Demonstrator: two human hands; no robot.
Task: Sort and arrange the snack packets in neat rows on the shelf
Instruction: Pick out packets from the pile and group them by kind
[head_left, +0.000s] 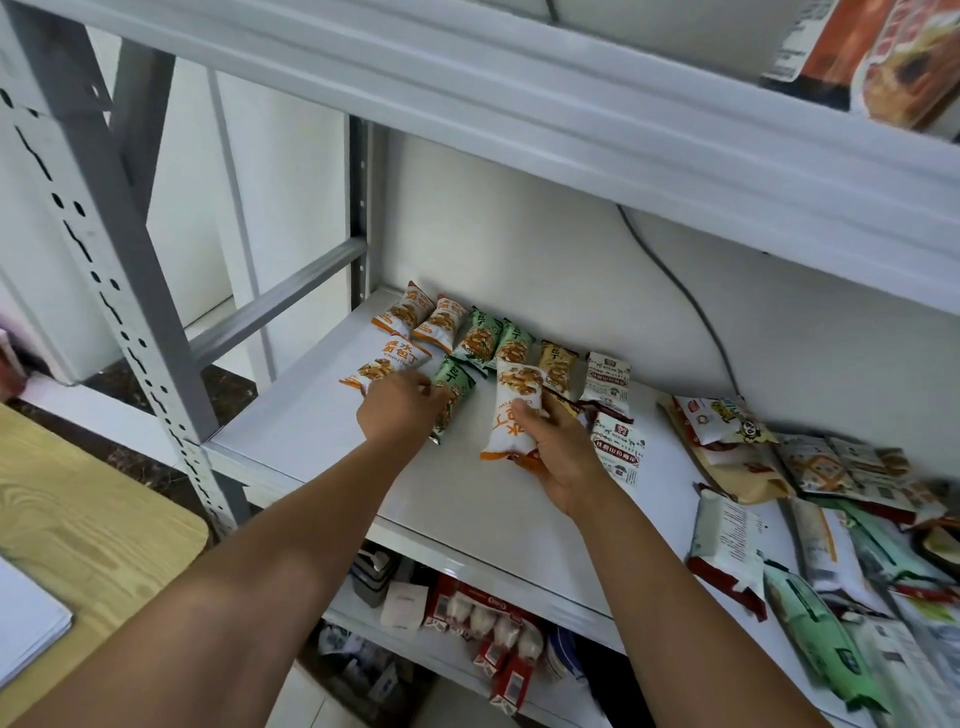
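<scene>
- Shelf (322, 467): white metal board, middle tier of the rack. The front left of it is bare, which leaves room for further rows.
- Unsorted heap (810, 499): mixed snack packets lie overlapped and askew at the right end, well apart from the sorted group. Judged to be the stock yet to be sorted.
- Sorted rows: at the back left, packets lie flat side by side and grouped by colour. In order there are an orange pair (415, 317), a green pair (493, 338), a tan packet (557, 364) and a white packet (608, 376). A second row is begun in front.
- Right hand (563, 457): fingers are wrapped round the lower end of an orange-and-white packet (514, 410). It is held lengthwise over the shelf, just in front of the green pair. Judged to be headed for the orange group.
- Left hand (402, 408): palm down, fingers bent onto the front-row green packet (452, 395), beside a front-row orange packet (387, 361). Probably squaring it; pinch or press cannot be told.
</scene>
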